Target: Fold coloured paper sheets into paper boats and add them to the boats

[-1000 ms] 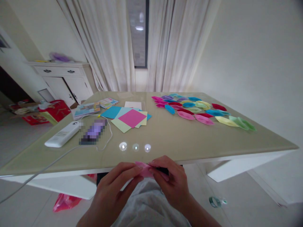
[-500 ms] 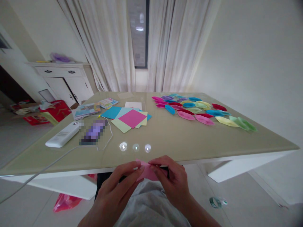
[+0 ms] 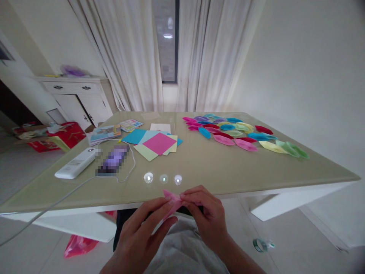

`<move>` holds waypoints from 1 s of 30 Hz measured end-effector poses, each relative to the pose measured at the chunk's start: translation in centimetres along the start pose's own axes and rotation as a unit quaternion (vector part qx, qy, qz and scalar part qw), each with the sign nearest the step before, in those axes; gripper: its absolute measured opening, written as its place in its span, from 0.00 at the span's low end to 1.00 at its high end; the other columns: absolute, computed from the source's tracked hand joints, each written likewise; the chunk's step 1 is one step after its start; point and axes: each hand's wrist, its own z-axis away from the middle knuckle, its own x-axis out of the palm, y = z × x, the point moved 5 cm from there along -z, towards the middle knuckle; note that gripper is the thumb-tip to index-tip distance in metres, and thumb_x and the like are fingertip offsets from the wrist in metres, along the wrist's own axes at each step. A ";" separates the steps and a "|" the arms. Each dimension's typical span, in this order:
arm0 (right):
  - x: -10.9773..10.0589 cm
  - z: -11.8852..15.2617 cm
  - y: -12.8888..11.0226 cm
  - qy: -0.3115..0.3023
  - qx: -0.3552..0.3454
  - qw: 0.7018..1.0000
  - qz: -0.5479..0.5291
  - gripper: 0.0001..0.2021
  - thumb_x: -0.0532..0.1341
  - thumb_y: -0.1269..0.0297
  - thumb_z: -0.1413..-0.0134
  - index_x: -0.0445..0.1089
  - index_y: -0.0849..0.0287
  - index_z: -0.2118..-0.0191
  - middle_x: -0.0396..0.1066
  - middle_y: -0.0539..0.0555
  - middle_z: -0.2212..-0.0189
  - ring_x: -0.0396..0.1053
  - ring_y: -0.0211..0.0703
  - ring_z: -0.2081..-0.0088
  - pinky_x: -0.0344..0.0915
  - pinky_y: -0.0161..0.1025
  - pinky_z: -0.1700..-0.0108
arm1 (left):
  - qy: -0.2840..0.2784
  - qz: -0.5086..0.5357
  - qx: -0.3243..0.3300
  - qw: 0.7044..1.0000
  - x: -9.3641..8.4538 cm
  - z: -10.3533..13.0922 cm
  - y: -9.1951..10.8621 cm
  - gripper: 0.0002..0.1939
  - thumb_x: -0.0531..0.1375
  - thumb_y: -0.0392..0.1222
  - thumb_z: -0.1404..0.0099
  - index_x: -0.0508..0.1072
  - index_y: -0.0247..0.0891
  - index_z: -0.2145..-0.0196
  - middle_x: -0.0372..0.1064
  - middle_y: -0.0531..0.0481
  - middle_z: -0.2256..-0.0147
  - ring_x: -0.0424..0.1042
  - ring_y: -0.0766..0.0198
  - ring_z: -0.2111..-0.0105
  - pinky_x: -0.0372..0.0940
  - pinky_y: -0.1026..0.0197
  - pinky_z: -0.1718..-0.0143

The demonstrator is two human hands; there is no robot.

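Note:
Above my lap, just off the table's near edge, both hands grip a piece of pink paper (image 3: 170, 205) that is partly folded. My left hand (image 3: 145, 224) pinches its left side, fingers pointing right and the thumb below. The fingertips of my right hand (image 3: 207, 211) are closed on its right end. Part of the paper is hidden behind the fingers. Beyond my hands lies a fanned stack of square coloured paper, a magenta sheet (image 3: 159, 143) on top. Several folded paper boat-like shapes (image 3: 224, 139) in pink, blue, red, yellow and green rest on the right of the table.
On the table's left are a white power bank (image 3: 76, 163), a blurred-out phone (image 3: 113, 160), a white cable (image 3: 51, 205) and some booklets (image 3: 105, 132). A roll of tape (image 3: 259, 245) and a red plastic bag (image 3: 80, 245) lie on the floor.
The pink paper has been turned and bent; its flat face now shows narrower, with a pointed corner up at left. My left hand has shifted slightly right, its thumb lower.

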 end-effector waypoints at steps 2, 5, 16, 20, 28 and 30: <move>0.1 0.0 -0.1 0.003 -0.003 1.000 0.002 0.12 0.68 0.77 0.35 0.84 0.51 0.56 0.84 0.52 0.63 0.81 0.43 0.61 0.77 0.37 0.58 | 0.019 0.003 -0.018 1.000 0.2 -0.2 0.2 0.13 0.63 0.33 0.23 0.78 0.39 0.44 0.78 0.46 0.51 0.79 0.65 0.51 0.74 0.66 0.44; 0.2 0.0 -0.2 0.001 -0.003 1.000 0.008 0.11 0.69 0.76 0.35 0.84 0.51 0.57 0.84 0.53 0.63 0.81 0.44 0.61 0.77 0.38 0.58 | 0.038 0.006 -0.047 0.998 0.6 -0.1 0.1 0.12 0.64 0.31 0.24 0.78 0.41 0.46 0.78 0.47 0.53 0.80 0.64 0.53 0.75 0.65 0.46; 0.3 0.0 -0.3 -0.027 -0.028 0.998 0.049 0.14 0.68 0.79 0.36 0.83 0.50 0.55 0.85 0.53 0.61 0.80 0.45 0.59 0.76 0.42 0.54 | 0.017 -0.016 -0.051 0.998 0.8 0.1 -0.3 0.09 0.63 0.34 0.22 0.80 0.40 0.48 0.77 0.49 0.56 0.80 0.66 0.58 0.75 0.68 0.51; 0.4 0.0 -0.7 -0.035 -0.039 0.996 0.073 0.13 0.68 0.78 0.35 0.82 0.50 0.55 0.85 0.53 0.61 0.80 0.47 0.60 0.76 0.44 0.55 | 0.010 -0.037 -0.037 0.999 0.8 0.2 -0.4 0.11 0.63 0.32 0.23 0.79 0.40 0.47 0.78 0.49 0.57 0.79 0.65 0.58 0.74 0.64 0.51; 0.4 0.2 -0.7 -0.032 -0.048 0.995 0.085 0.12 0.68 0.77 0.34 0.82 0.50 0.55 0.85 0.52 0.61 0.80 0.47 0.60 0.76 0.45 0.56 | 0.010 -0.031 -0.019 0.999 0.9 -0.1 -0.1 0.13 0.65 0.28 0.26 0.79 0.39 0.48 0.81 0.49 0.57 0.78 0.61 0.57 0.73 0.60 0.50; 0.5 0.2 -0.7 -0.032 -0.051 0.995 0.085 0.11 0.68 0.76 0.33 0.82 0.50 0.55 0.85 0.53 0.60 0.80 0.47 0.60 0.76 0.45 0.55 | 0.012 -0.021 -0.031 0.999 1.0 -0.3 -0.1 0.10 0.65 0.29 0.26 0.79 0.40 0.50 0.81 0.49 0.57 0.78 0.61 0.57 0.72 0.60 0.50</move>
